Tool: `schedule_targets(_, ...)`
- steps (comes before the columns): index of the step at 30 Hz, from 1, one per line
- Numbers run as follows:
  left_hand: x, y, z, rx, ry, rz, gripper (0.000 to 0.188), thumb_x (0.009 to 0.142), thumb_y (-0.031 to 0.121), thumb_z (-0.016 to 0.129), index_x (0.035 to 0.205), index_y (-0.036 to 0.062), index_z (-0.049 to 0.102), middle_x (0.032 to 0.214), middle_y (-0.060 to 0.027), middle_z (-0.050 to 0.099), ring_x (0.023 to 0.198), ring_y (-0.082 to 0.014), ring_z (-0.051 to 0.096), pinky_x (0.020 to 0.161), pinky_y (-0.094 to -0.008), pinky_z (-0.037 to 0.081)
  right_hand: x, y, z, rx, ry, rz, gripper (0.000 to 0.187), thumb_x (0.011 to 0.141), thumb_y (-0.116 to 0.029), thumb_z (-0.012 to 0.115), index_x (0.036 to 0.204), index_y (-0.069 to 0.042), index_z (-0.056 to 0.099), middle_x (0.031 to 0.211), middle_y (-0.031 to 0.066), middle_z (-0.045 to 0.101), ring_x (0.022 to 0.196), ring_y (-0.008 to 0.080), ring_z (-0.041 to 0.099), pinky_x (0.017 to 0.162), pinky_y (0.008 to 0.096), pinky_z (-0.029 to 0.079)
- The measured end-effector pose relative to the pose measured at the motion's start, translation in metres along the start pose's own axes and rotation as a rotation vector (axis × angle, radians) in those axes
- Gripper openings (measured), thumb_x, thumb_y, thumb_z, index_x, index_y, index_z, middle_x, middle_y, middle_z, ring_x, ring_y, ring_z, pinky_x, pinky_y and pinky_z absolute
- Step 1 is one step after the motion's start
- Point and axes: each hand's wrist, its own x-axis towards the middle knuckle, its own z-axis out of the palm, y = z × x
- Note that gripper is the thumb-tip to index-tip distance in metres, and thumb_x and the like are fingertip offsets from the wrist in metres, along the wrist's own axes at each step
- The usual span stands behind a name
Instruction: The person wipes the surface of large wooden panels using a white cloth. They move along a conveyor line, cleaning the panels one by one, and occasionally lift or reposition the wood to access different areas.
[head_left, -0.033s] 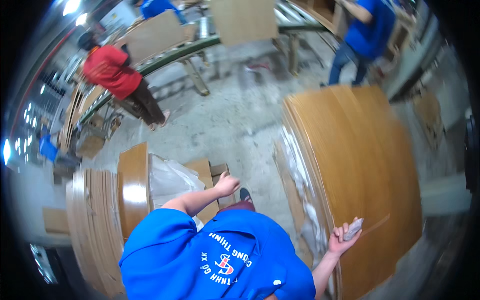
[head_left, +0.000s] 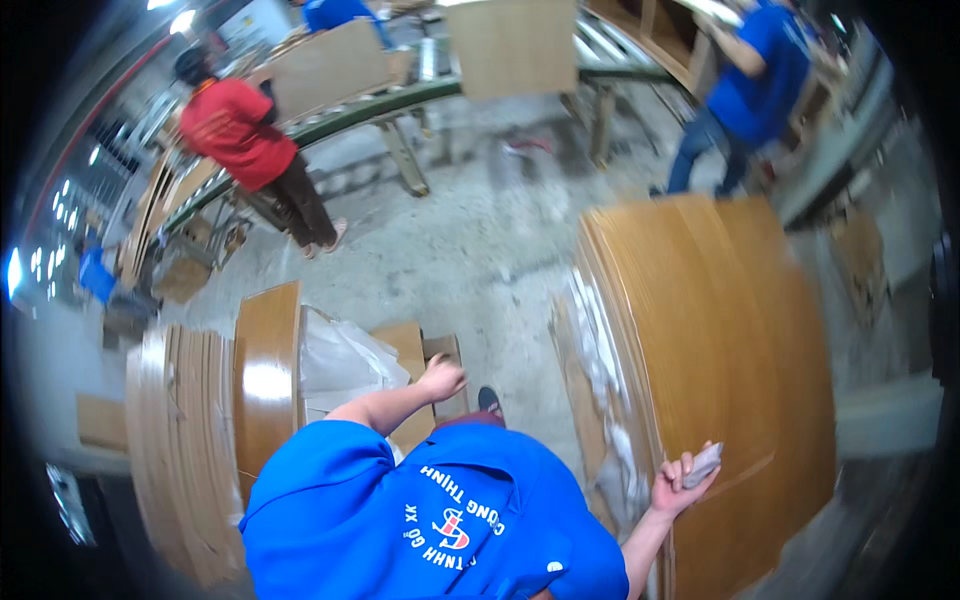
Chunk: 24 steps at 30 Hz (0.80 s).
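Note:
My right hand (head_left: 680,484) is closed round a small greyish-pink wad (head_left: 704,466), which may be a folded cloth or a pad; its kind is not clear. It is held over the near left part of a tall stack of brown wood panels (head_left: 710,330). My left hand (head_left: 441,378) is a closed fist out in front of my body. Whatever that fist may hold is hidden. Below and left of it are cardboard pieces (head_left: 402,345) and a white wrapping sheet (head_left: 345,352) against an upright glossy brown panel (head_left: 267,380).
More stacked boards (head_left: 180,450) stand at far left. Across the concrete floor (head_left: 470,250) runs a roller conveyor (head_left: 350,118) carrying panels. A person in red (head_left: 238,135) stands at its left, a person in blue (head_left: 757,80) at its right. Padding (head_left: 625,465) hangs along the right stack's side.
The view has shifted slightly, so the conveyor and the people sit lower and farther right. My left fist has moved a little left and down. My right hand still grips the wad.

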Motion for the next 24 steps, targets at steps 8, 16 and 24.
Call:
schedule_targets(8, -0.069, -0.149, -0.011, -0.477, 0.155, -0.717, 0.023, 0.083, 0.029, 0.055, 0.090, 0.0093, 0.066, 0.093, -0.0128, 0.067, 0.092, -0.0306, 0.062, 0.084, -0.0455, 0.045, 0.143, 0.189, 0.107, 0.074, -0.100, 0.486, 0.040, 0.093, -0.044, 0.043, 0.119, -0.016, 0.056, 0.084, 0.0072, 0.050, 0.067, 0.0174, 0.043, 0.058, 0.0288, 0.038)
schedule_targets(16, -0.077, -0.172, 0.004, -0.938, 0.542, -0.756, 0.021, 0.081, 0.026, 0.060, 0.083, 0.0048, 0.062, 0.080, -0.0140, 0.065, 0.078, -0.0316, 0.062, 0.071, -0.0382, 0.049, 0.258, 0.376, 0.161, 0.039, -0.143, 1.031, 0.039, 0.095, -0.027, 0.039, 0.134, -0.024, 0.046, 0.082, 0.0084, 0.054, 0.059, 0.0147, 0.043, 0.054, 0.0261, 0.040)
schedule_targets(24, -0.104, -0.191, 0.019, -0.856, -0.201, -0.935, 0.029, 0.079, 0.033, 0.061, 0.090, 0.0072, 0.067, 0.089, -0.0182, 0.065, 0.085, -0.0323, 0.062, 0.077, -0.0412, 0.049, 0.359, 0.535, 0.183, 0.018, -0.100, 1.397, 0.044, 0.095, -0.020, 0.038, 0.136, -0.036, 0.040, 0.082, 0.0088, 0.054, 0.057, 0.0130, 0.043, 0.052, 0.0247, 0.041)
